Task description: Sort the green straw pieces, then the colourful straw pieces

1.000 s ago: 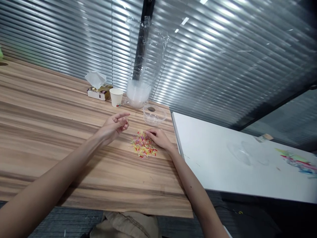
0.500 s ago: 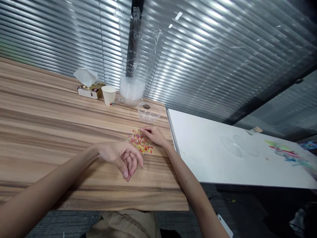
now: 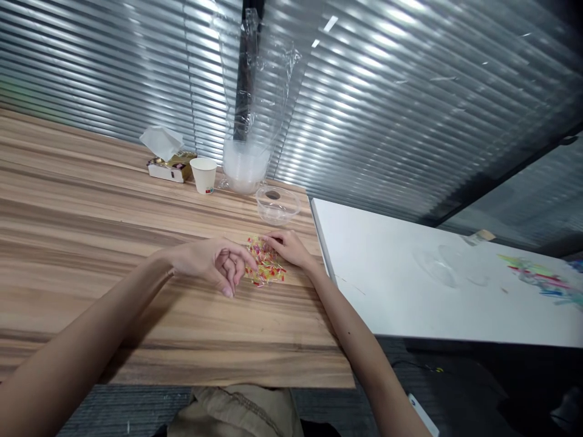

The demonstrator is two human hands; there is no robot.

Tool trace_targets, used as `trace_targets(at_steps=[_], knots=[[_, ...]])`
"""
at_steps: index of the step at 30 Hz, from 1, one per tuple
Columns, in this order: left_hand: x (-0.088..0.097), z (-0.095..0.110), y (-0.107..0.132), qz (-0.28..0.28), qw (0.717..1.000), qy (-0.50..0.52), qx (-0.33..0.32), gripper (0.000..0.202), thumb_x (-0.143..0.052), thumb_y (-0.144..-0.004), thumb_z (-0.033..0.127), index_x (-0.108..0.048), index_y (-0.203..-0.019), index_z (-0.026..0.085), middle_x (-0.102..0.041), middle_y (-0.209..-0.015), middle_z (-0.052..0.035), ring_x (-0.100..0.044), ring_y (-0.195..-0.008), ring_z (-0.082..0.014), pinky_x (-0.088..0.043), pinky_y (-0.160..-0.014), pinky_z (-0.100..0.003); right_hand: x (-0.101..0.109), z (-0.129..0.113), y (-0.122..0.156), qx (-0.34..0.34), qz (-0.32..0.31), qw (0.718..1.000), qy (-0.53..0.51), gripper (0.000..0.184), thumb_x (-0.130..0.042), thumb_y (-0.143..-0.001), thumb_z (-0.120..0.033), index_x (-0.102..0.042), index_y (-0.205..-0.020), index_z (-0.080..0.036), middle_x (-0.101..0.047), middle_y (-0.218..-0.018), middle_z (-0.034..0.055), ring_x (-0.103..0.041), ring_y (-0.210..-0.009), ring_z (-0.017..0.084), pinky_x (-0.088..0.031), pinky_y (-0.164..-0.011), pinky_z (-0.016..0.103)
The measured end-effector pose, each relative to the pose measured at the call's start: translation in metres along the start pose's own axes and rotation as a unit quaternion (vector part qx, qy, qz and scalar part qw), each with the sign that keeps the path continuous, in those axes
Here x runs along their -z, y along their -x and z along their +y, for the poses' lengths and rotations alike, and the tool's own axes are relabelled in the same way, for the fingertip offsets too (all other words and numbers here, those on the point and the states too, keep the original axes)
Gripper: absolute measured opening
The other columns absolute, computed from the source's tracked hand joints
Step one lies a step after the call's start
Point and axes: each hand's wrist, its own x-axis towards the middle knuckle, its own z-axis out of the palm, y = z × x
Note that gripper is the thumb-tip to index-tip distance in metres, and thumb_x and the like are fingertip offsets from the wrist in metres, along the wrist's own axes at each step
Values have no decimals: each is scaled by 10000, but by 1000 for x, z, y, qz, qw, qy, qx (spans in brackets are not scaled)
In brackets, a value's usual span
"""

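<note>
A heap of small red, yellow and pink pieces lies on the wooden table. My left hand rests on the table just left of the heap, its fingers curled loosely downward and apart, with nothing seen in them. My right hand lies at the heap's far right edge, fingertips touching the pieces; whether it grips any I cannot tell. A clear plastic bowl stands just behind the heap.
Farther back stand a white paper cup, a tissue box and a clear plastic bag holding stacked bowls, all against slatted blinds. A white table adjoins on the right, with colourful pieces at its far end.
My left hand dropped from a raised position to the table, then slid right and back toward the heap. My right hand stayed on the heap.
</note>
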Motion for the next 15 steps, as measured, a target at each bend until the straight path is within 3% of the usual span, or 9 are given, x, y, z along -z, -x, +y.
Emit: trace_targets(at_steps=[3, 6, 10, 15], knots=[[13, -1, 4, 86, 993, -78, -10, 431, -805, -589, 82, -685, -999, 138, -657, -709, 30, -662, -643, -129, -534, -604, -203, 1, -1, 1, -9, 6, 1000, -17, 332, -478, -966, -325, -697, -785, -155, -717, -773, 26, -603, -685, 146, -404, -680, 228], [26, -6, 6, 126, 983, -129, -13, 410, -792, -613, 117, -691, -1010, 131, -687, -734, -8, -675, -663, -151, -536, -605, -223, 1, 0, 1, -17, 4, 1000, -24, 352, -465, -971, -342, -698, -782, -158, -722, -779, 30, -614, -684, 152, -409, -683, 237], [34, -17, 4, 122, 981, -150, -21, 427, -816, -601, 161, -698, -1011, 152, -701, -747, -26, -683, -679, -162, -554, -634, -246, 0, 0, 0, -9, 7, 1000, -20, 374, -456, -971, -346, -687, -749, -154, -713, -758, 29, -599, -660, 148, -405, -662, 239], [17, -29, -8, 73, 984, -153, -51, 375, -810, -662, 231, -688, -1008, 152, -697, -735, -26, -686, -697, -159, -552, -662, -248, -1, 1, 0, -4, 10, 1000, -22, 369, -450, -971, -328, -683, -741, -156, -709, -742, 26, -599, -642, 140, -408, -650, 231]])
